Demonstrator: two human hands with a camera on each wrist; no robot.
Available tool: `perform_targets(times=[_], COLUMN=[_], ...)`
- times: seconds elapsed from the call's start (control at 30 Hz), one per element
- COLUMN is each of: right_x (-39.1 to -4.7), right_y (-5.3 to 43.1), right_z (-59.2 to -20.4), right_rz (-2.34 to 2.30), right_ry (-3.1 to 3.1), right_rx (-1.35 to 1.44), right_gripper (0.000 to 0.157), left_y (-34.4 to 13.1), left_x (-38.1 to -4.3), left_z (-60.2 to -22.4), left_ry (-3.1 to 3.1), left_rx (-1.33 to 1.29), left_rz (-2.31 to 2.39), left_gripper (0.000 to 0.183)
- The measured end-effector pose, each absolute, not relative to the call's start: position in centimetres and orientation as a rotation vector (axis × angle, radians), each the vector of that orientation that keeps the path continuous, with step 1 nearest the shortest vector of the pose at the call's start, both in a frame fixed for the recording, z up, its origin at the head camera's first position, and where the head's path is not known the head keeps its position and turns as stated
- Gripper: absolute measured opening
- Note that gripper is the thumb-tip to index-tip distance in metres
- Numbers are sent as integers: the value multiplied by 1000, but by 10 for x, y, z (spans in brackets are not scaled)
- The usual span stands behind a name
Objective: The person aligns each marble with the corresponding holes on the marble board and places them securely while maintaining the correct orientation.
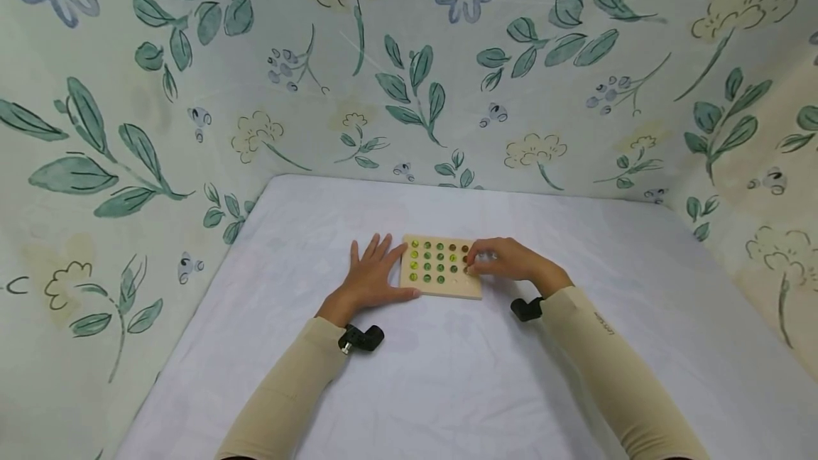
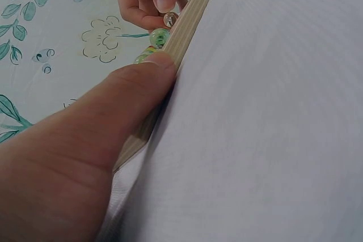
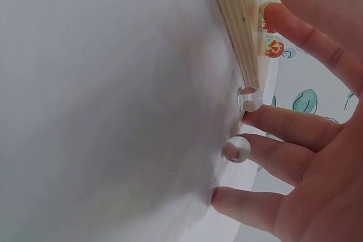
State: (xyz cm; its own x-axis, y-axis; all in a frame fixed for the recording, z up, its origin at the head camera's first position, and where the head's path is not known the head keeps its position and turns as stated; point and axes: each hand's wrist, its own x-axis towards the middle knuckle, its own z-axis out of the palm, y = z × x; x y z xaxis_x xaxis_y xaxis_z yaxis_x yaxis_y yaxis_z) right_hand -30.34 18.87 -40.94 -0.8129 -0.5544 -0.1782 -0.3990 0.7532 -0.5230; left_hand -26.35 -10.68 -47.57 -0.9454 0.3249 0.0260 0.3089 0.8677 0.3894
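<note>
A pale wooden board holds rows of glass marbles: yellow-green on the left, mostly green in the middle, reddish brown toward the right. My left hand rests spread at its left side, the index finger on the left edge and the thumb against the near edge. Over the right end, my right hand pinches an amber-brown marble between thumb and index finger, low at the board. Two clear marbles sit by its other fingertips, just off the board's edge; whether those fingers hold them, I cannot tell.
A white cloth covers the table around the board. Floral fabric hangs behind and at both sides. Each wrist carries a small black camera.
</note>
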Motion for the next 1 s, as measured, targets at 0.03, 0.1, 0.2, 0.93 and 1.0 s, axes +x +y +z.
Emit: perform_targets(times=[0.03, 0.1, 0.2, 0.93, 1.0], right_x=[-304, -304, -305, -307, -309], right_y=[189, 188, 188, 218, 221], right_z=[-409, -409, -409, -410, -411], right_rz=[-677, -671, -667, -755, -753], right_ry=[2628, 2623, 2612, 2646, 2662], right_rx=[-735, -725, -693, -647, -639], right_gripper=[12, 12, 13, 17, 18], left_y=[-107, -108, -108, -106, -107], left_x=[-264, -264, -263, -262, -261], left_z=[-475, -475, -473, -476, -474], left_ry=[2995, 2995, 2992, 3013, 3009], left_rx=[507, 506, 502, 528, 520], left_rz=[612, 613, 605, 637, 640], left_gripper=[104, 103, 104, 102, 102])
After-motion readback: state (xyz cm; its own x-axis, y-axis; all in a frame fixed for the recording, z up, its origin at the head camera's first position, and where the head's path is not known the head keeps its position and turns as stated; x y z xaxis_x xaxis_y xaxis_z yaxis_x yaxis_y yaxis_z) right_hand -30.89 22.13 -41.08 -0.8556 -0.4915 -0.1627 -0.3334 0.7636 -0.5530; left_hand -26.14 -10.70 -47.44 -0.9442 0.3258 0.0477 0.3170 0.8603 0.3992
